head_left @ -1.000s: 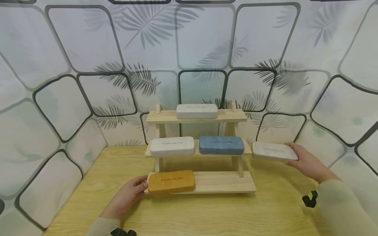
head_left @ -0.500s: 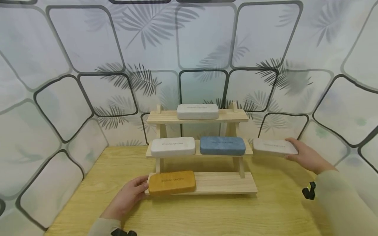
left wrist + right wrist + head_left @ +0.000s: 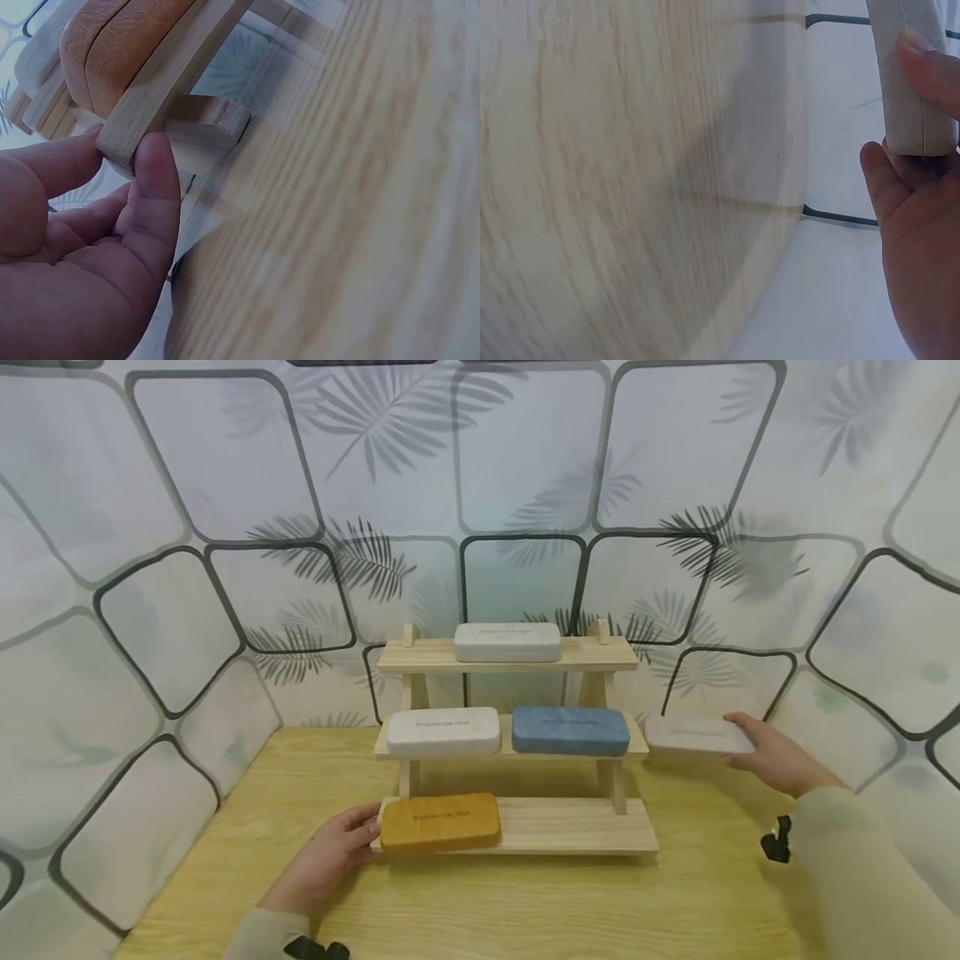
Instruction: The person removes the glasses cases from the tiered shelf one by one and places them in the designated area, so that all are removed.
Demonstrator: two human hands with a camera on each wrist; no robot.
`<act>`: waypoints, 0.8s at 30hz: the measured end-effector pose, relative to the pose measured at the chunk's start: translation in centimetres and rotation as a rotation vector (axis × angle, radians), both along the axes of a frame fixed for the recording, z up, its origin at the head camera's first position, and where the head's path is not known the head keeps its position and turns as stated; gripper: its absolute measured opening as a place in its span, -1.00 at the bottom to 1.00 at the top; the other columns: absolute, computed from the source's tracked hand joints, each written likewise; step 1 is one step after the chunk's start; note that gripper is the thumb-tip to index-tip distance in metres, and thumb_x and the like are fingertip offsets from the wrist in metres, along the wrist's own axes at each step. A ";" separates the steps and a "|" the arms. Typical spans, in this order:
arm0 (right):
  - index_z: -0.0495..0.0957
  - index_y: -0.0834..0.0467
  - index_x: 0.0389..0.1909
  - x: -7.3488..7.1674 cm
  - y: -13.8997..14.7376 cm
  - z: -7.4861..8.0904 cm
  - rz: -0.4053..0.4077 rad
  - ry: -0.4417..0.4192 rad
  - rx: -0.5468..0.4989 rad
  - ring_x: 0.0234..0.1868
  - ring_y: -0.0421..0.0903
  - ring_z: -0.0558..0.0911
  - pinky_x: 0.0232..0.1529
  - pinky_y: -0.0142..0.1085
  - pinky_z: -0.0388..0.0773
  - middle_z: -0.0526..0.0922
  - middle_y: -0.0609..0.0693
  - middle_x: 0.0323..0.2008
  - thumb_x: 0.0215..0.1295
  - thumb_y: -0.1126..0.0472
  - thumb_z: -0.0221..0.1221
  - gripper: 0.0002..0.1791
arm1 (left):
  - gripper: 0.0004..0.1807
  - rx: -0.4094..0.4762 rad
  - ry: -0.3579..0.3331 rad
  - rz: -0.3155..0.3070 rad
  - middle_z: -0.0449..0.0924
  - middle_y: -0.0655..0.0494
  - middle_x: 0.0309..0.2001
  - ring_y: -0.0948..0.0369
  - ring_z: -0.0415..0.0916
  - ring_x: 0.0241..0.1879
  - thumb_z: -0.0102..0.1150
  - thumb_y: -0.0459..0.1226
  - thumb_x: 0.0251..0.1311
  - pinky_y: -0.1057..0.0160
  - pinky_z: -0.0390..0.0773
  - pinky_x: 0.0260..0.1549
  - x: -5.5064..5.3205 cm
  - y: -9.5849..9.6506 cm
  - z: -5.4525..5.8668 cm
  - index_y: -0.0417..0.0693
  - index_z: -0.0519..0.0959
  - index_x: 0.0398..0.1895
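Observation:
A three-tier wooden display stand (image 3: 577,825) stands on the table. My left hand (image 3: 333,852) pinches the left end of its bottom board (image 3: 127,124) between thumb and fingers. Just beside those fingers an orange glasses case (image 3: 441,823) lies on that board. To the right of the middle tier, my right hand (image 3: 780,756) grips a pale grey glasses case (image 3: 693,734) by its right end, held off the table. In the right wrist view, the thumb presses one side of this case (image 3: 915,90) and fingers lie at its end.
The middle tier carries a white glasses case (image 3: 444,732) and a blue glasses case (image 3: 570,731) side by side. On the top tier sits a light grey glasses case (image 3: 507,642). Patterned curtain walls (image 3: 525,452) enclose the wood-grain table (image 3: 525,906) at the back and sides.
My right hand has lifted the pale grey glasses case slightly and shifted it a little toward the back. My left hand stays at the board's end, and the view has turned slightly.

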State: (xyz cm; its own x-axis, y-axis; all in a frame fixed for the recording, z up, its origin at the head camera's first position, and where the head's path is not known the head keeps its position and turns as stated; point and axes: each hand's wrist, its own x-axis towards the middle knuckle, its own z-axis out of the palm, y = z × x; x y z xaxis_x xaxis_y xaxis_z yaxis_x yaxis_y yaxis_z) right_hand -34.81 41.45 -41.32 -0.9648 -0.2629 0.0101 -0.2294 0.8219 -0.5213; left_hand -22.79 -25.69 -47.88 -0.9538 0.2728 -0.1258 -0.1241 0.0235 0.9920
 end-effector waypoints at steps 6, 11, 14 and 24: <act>-0.07 0.39 0.56 -0.9 0.0 -1.6 0.000 0.007 0.016 0.39 0.58 0.01 0.24 0.46 0.05 -0.04 0.55 0.47 0.39 0.03 0.28 -0.02 | -0.34 -0.021 -0.009 0.026 0.35 -0.34 0.36 0.06 0.53 0.15 -0.02 -0.24 0.57 0.09 0.61 0.04 0.0 0.0 0.2 -0.50 0.06 0.51; -0.02 0.42 0.53 -1.7 0.0 -2.3 0.002 0.031 0.054 0.36 0.58 0.08 0.22 0.45 0.11 0.05 0.57 0.43 0.37 0.05 0.29 -0.04 | -0.34 -0.023 -0.010 0.030 0.35 -0.33 0.35 0.08 0.53 0.15 -0.02 -0.24 0.57 0.11 0.60 0.03 0.0 0.0 0.1 -0.50 0.06 0.51; 0.07 0.44 0.48 -2.1 -0.2 -2.7 0.010 0.086 0.089 0.31 0.58 0.17 0.20 0.42 0.16 0.16 0.59 0.36 0.33 0.12 0.31 -0.10 | -0.31 -0.012 -0.007 0.021 0.33 -0.34 0.37 0.08 0.52 0.16 0.00 -0.21 0.56 0.10 0.60 0.04 0.0 0.0 0.0 -0.49 0.05 0.52; 0.07 0.51 0.44 -3.1 -1.2 -3.2 0.002 0.157 0.135 0.23 0.60 0.27 0.19 0.41 0.22 0.27 0.65 0.25 0.16 0.30 0.28 -0.11 | -0.30 -0.013 -0.010 0.019 0.32 -0.34 0.38 0.09 0.52 0.15 0.00 -0.21 0.56 0.10 0.60 0.04 -0.1 -0.1 -0.1 -0.50 0.03 0.51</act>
